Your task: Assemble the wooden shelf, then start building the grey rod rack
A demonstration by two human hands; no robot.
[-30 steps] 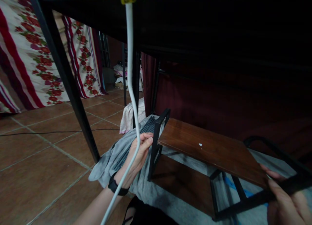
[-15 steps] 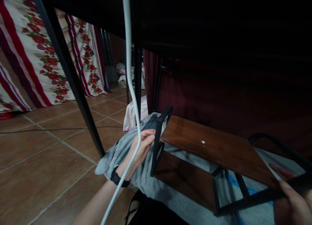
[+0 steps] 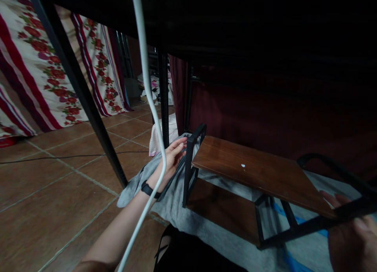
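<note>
A small two-tier shelf [image 3: 250, 174] with brown wooden boards and a black metal frame stands low in front of me. My left hand [image 3: 174, 156], with a dark band on its wrist, lies against the outside of its left frame, fingers stretched out. At the lower right, my right hand [image 3: 357, 236] is closed round the right side frame, partly blurred and dim. A small white spot [image 3: 243, 165] shows on the top board. Grey cloth [image 3: 203, 229] is spread underneath the shelf.
Overhead is a dark tabletop with a slanting black leg [image 3: 88, 103] at left. A white cable [image 3: 146, 75] hangs before my left arm. Flowered curtains [image 3: 55, 75], a dark red cloth [image 3: 250, 119] and brown floor tiles [image 3: 59, 201] surround this spot. A thin black cord [image 3: 73, 157] crosses the floor.
My left hand has slid up a little along the left frame, and its fingers look straighter. The shelf sits slightly higher in view. My right hand stays at the right frame.
</note>
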